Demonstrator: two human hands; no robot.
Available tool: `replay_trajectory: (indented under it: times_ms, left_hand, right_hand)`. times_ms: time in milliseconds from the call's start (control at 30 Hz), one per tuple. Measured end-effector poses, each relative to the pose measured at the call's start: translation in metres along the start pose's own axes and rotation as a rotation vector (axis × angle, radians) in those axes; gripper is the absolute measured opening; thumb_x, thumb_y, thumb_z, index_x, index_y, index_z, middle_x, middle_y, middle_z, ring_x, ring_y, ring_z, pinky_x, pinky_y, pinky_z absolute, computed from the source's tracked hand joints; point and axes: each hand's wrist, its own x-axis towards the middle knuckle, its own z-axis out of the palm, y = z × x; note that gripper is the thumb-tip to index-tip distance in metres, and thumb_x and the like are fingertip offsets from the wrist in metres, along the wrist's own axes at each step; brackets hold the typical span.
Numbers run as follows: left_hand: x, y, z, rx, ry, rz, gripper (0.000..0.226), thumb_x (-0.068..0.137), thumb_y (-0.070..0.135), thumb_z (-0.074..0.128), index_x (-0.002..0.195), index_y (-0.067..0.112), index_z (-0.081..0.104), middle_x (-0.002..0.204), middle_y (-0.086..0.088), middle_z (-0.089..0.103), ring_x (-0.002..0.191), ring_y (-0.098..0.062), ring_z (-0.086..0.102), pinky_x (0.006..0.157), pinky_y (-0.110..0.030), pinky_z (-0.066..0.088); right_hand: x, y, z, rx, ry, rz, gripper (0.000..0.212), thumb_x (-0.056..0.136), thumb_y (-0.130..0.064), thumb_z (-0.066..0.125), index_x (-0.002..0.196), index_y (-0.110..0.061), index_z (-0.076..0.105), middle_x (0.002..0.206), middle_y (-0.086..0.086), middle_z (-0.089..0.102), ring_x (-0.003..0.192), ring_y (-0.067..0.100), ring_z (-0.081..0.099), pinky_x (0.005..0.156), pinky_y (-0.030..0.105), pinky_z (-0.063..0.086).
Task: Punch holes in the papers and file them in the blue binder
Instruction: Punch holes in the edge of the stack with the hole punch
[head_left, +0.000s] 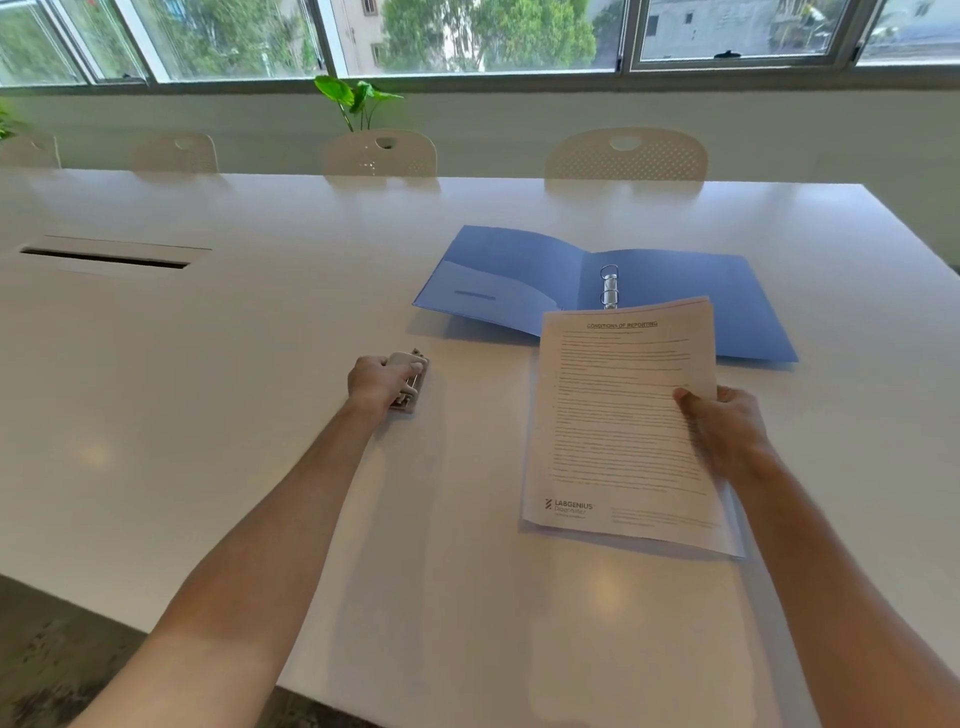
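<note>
Preparation: my left hand (382, 382) grips the hole punch (410, 382), my right hand (724, 431) pinches the papers (618, 421) (unpunched, I judge); next, edge into punch.

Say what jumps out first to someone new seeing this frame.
The open blue binder lies flat on the white table, its metal rings showing at the middle. In front of it, the right hand holds a stack of printed papers by its right edge. Further left, the left hand grips a small hole punch that sits on the table.
</note>
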Motion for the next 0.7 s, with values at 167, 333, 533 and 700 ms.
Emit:
replay_trajectory:
  times_ms: [167, 333, 533, 700]
  left_hand:
    - [0.004, -0.005, 0.007, 0.087, -0.012, -0.017, 0.036, 0.058, 0.047, 0.078, 0.072, 0.015, 0.069, 0.067, -0.005, 0.072, 0.072, -0.024, 0.071, 0.075, -0.042, 0.059]
    - [0.005, -0.006, 0.010, 0.184, 0.023, 0.007, 0.039, 0.062, 0.051, 0.076, 0.072, 0.014, 0.068, 0.066, -0.003, 0.070, 0.075, -0.024, 0.069, 0.080, -0.042, 0.056]
    - [0.012, -0.004, 0.010, 0.267, 0.025, -0.006, 0.044, 0.058, 0.052, 0.077, 0.075, 0.013, 0.069, 0.079, -0.009, 0.073, 0.082, -0.027, 0.067, 0.084, -0.042, 0.053]
    - [-0.012, 0.011, 0.017, 0.417, 0.205, 0.166, 0.054, 0.075, 0.043, 0.072, 0.119, 0.013, 0.063, 0.127, -0.016, 0.053, 0.118, -0.039, 0.046, 0.097, -0.048, 0.036]
  right_hand:
    - [0.002, 0.001, -0.002, -0.029, 0.024, -0.006, 0.005, 0.094, -0.011, 0.061, 0.094, -0.007, 0.065, 0.088, 0.009, 0.073, 0.067, 0.017, 0.073, 0.055, 0.026, 0.057]
    - [0.002, 0.000, -0.001, -0.031, 0.016, 0.000, 0.004, 0.094, -0.011, 0.061, 0.093, -0.009, 0.064, 0.088, 0.008, 0.073, 0.069, 0.019, 0.074, 0.052, 0.024, 0.057]
    - [0.006, 0.001, -0.001, -0.017, 0.003, 0.017, 0.013, 0.093, -0.010, 0.062, 0.102, -0.002, 0.065, 0.093, 0.012, 0.074, 0.075, 0.023, 0.075, 0.063, 0.032, 0.060]
    - [0.005, 0.000, -0.001, 0.006, -0.005, 0.027, 0.011, 0.093, -0.008, 0.061, 0.101, -0.002, 0.065, 0.091, 0.013, 0.074, 0.075, 0.024, 0.074, 0.063, 0.033, 0.060]
